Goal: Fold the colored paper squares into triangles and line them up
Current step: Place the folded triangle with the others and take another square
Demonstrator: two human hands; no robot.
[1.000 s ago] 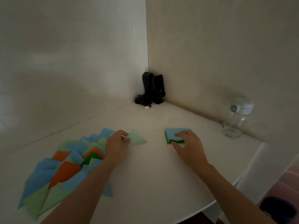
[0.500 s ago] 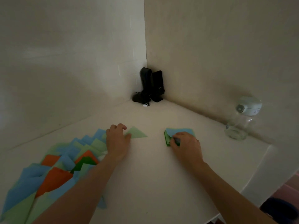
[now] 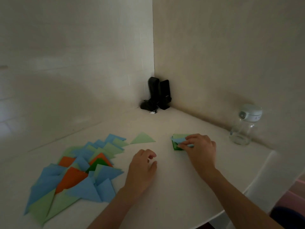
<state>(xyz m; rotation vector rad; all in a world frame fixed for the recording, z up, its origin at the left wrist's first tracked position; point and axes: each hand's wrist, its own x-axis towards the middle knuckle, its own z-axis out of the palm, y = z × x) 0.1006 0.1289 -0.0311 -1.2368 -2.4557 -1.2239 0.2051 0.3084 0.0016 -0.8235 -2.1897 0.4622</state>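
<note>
Our right hand (image 3: 198, 148) pinches the top blue sheet (image 3: 180, 140) off the paper stack (image 3: 175, 147); we risk lifting two. Our left hand (image 3: 142, 167) hangs loosely curled, holding nothing.

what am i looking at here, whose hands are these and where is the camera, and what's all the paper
No machine is at work here: a person is using two bare hands, and the camera sits on their head, looking forward and down, so the arms reach in from the bottom edge. The white table fits into a wall corner. On the left lies a spread of folded triangles in blue, light green, orange and dark green, and one light green triangle lies apart from it. The right hand pinches a blue sheet at the top of a small stack of squares. The left hand rests on the table, loosely curled, holding nothing. A clear bottle stands at the right, and black devices stand in the corner.
</note>
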